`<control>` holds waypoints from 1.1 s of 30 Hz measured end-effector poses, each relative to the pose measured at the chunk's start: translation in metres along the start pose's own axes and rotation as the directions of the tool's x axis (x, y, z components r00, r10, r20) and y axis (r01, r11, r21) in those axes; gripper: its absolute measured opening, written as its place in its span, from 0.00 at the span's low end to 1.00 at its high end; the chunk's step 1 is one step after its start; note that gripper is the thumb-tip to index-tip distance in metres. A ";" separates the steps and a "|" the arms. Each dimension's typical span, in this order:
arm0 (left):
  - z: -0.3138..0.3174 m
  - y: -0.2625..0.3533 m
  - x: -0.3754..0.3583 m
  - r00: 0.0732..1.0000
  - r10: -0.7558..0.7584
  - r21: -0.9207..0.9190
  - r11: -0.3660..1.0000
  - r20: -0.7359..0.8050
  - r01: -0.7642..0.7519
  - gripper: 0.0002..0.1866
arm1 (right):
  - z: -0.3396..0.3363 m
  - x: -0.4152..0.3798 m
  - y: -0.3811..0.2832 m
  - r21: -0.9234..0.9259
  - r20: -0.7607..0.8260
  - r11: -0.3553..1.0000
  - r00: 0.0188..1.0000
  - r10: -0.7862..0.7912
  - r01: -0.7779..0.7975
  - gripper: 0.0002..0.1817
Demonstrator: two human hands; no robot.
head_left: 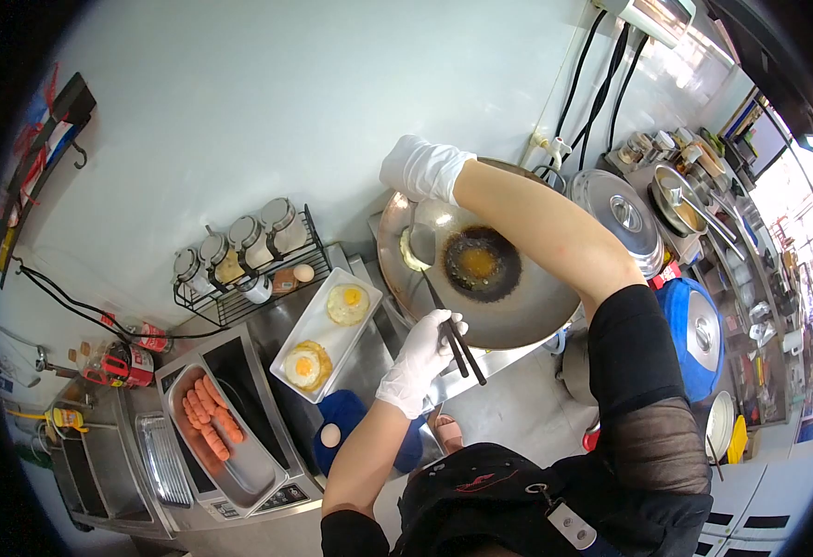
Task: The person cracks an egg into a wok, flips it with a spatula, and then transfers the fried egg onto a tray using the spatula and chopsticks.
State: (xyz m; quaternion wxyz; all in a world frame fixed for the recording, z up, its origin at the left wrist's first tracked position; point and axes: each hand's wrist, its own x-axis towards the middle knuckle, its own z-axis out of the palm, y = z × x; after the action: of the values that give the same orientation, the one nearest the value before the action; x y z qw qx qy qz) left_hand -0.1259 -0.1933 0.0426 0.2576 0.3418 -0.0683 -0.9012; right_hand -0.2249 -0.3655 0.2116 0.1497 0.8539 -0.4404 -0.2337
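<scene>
My left hand [418,362], in a white glove, is closed around the dark handles of a long cooking utensil [436,299]. Two handle ends stick out below the fist. The utensil's round metal head [422,243] reaches into a wide wok [536,311], beside a pale piece of egg [408,252] on the wok's left slope. Yellowish liquid [477,264] pools in the darkened middle of the wok. My right hand [416,167], also white-gloved, is over the wok's far left rim near the wall. Its fingers are hidden, so whatever they may hold does not show.
A white tray [317,365] with two fried eggs [347,304] lies left of the wok. Behind it stands a black wire rack [230,302] of jars. Sausages [207,418] fill part of a metal pan [256,467]. A lidded pot [615,209] borders the wok's right side.
</scene>
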 end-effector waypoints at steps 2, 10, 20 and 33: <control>0.000 -0.001 0.002 1.000 -0.003 0.000 1.000 0.003 0.003 0.10 | -0.001 -0.001 0.000 -0.004 -0.003 1.000 1.000 -0.008 0.008 0.10; 0.001 0.000 0.004 1.000 -0.011 0.002 1.000 0.005 0.011 0.10 | 0.005 0.006 0.000 0.019 0.017 1.000 1.000 0.010 -0.011 0.11; 0.000 0.000 0.008 1.000 -0.012 -0.014 1.000 0.006 0.012 0.10 | 0.002 0.003 0.000 0.048 -0.014 0.999 1.000 -0.025 0.025 0.08; -0.005 -0.001 0.045 0.996 -0.038 -0.030 0.999 0.082 0.041 0.11 | 0.002 0.004 0.005 -0.002 -0.004 1.000 1.000 0.001 -0.001 0.09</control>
State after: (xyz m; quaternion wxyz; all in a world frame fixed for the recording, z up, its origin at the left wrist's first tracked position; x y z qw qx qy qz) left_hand -0.1515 -0.2149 0.0128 0.2421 0.3019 -0.0576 -0.9203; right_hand -0.2271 -0.3711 0.2114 0.1515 0.8538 -0.4405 -0.2325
